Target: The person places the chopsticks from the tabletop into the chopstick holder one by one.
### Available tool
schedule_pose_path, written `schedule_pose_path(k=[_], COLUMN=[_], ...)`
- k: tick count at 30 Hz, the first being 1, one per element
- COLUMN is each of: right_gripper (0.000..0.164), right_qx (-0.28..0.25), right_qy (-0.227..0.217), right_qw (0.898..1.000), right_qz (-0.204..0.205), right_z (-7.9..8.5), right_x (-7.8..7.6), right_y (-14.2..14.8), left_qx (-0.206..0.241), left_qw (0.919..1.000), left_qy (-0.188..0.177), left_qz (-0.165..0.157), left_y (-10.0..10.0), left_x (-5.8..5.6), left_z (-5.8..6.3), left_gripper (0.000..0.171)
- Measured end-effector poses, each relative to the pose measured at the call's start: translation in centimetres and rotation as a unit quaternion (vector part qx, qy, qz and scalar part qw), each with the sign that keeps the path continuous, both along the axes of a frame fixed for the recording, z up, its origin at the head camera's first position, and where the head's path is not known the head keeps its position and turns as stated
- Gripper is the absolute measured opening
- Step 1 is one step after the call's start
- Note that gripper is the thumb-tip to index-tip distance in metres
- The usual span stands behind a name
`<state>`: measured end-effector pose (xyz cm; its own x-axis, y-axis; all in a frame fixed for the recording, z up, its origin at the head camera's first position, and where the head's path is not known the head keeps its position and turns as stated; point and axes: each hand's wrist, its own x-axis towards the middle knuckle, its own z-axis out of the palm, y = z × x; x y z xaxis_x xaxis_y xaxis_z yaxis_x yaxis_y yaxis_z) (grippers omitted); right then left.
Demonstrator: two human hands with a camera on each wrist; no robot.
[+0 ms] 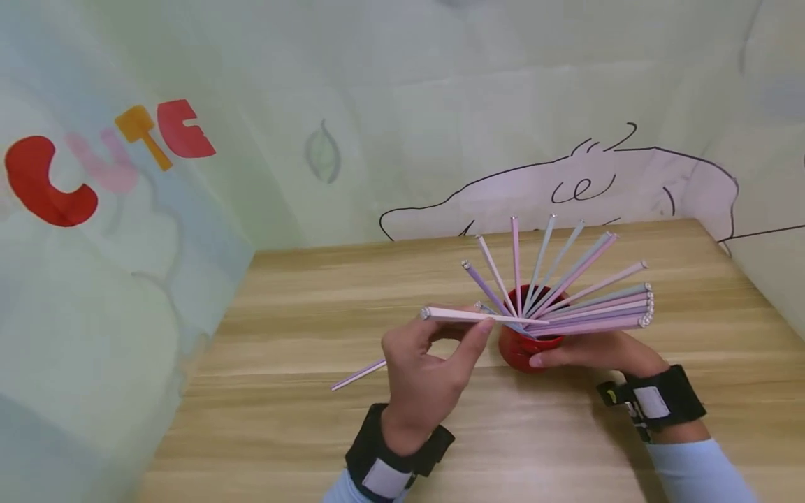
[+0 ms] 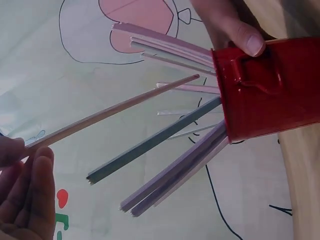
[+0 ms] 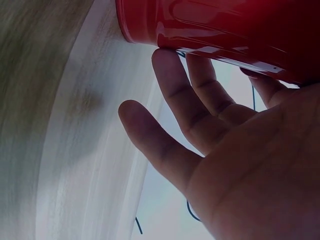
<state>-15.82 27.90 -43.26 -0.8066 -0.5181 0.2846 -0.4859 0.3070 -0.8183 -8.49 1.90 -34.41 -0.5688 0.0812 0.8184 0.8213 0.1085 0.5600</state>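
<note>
A red cup (image 1: 520,353) with a small handle stands on the table, holding several slim pastel sticks (image 1: 569,272) fanned out over its rim. My right hand (image 1: 606,351) holds the cup from the right, thumb on its front. In the right wrist view, some fingers (image 3: 175,75) of that hand lie against the red wall. Left of the cup, my left hand (image 1: 428,370) pinches one pale pink stick (image 1: 459,316) near one end, between thumb and fingers. In the left wrist view, the far tip of this stick (image 2: 115,107) points toward the cup's opening.
On the wooden table (image 1: 283,314), a purple and white stick (image 1: 358,375) lies partly hidden behind my left hand. A printed cloth backdrop (image 1: 377,105) rises behind the table and along its left side.
</note>
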Motion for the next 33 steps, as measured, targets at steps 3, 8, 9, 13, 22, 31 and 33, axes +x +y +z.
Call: schedule_pose_path(k=[3, 8, 9, 13, 22, 31, 33], right_gripper=[0.079, 0.076, 0.076, 0.076, 0.074, 0.075, 0.076], right_qx=[-0.01, -0.032, -0.035, -0.029, -0.018, 0.01, 0.02], right_qy=[-0.016, -0.038, -0.038, -0.033, -0.015, 0.006, 0.004], right_qw=[1.0, 0.999, 0.999, 0.999, 1.0, 1.0, 1.0], right_qz=[0.001, 0.009, 0.012, 0.019, 0.019, 0.016, 0.013], right_z=[0.6, 0.3, 0.2, -0.4, 0.1, 0.5, 0.0], right_x=[0.7, 1.2, 1.3, 1.3, 1.1, 0.6, 0.2], right_y=[-0.7, -1.7, -1.9, -2.3, -1.7, -0.8, -0.3], left_qx=[-0.032, -0.064, -0.067, -0.081, -0.187, -0.203, -0.18], left_qw=[0.9994, 0.9977, 0.9974, 0.9958, 0.9791, 0.9736, 0.979], left_qy=[-0.009, -0.025, -0.029, -0.044, -0.053, -0.063, -0.063], left_qz=[0.0, 0.001, 0.001, -0.002, 0.06, 0.082, 0.071], left_y=[0.3, 0.3, 0.2, 0.3, 1.2, 1.8, 1.8], left_x=[-0.1, -0.1, 0.0, 0.1, -0.3, -1.3, -1.5], left_z=[-0.4, -0.9, -0.9, -1.4, -3.1, -4.3, -4.2], left_gripper=[0.021, 0.02, 0.02, 0.017, 0.012, 0.023, 0.029])
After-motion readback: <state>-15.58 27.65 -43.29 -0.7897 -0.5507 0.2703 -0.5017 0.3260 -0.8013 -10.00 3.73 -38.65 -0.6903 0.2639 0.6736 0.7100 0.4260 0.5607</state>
